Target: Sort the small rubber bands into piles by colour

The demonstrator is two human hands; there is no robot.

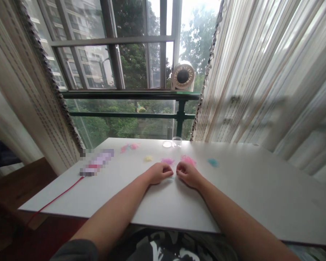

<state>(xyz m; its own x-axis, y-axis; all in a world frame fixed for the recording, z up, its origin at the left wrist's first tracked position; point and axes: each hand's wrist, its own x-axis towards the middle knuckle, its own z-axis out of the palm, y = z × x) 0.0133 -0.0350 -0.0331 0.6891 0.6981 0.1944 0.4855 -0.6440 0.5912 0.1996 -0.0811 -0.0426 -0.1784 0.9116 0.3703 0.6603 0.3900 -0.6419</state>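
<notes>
My left hand [159,173] is closed in a pinch over the white table, just in front of a purple pile [167,161]. A faint pale-blue bit [171,178] shows under its fingertips; whether they grip it is unclear. Close by on the right, my right hand [189,174] is also pinched, its fingertips turned toward the left ones with a small gap between. What it holds, if anything, is too small to make out. Beyond it lies a bright pink pile [188,159]. A yellow pile [148,158] and a teal pile [213,162] flank these. The pieces are small, thin and blurred.
A clear round tub [177,142] and a flat round lid [167,144] stand at the back edge of the table [250,181]. A mixed pink-and-blue pile [130,146] lies back left. A blurred-out device [97,162] with a red cable [59,194] rests at left.
</notes>
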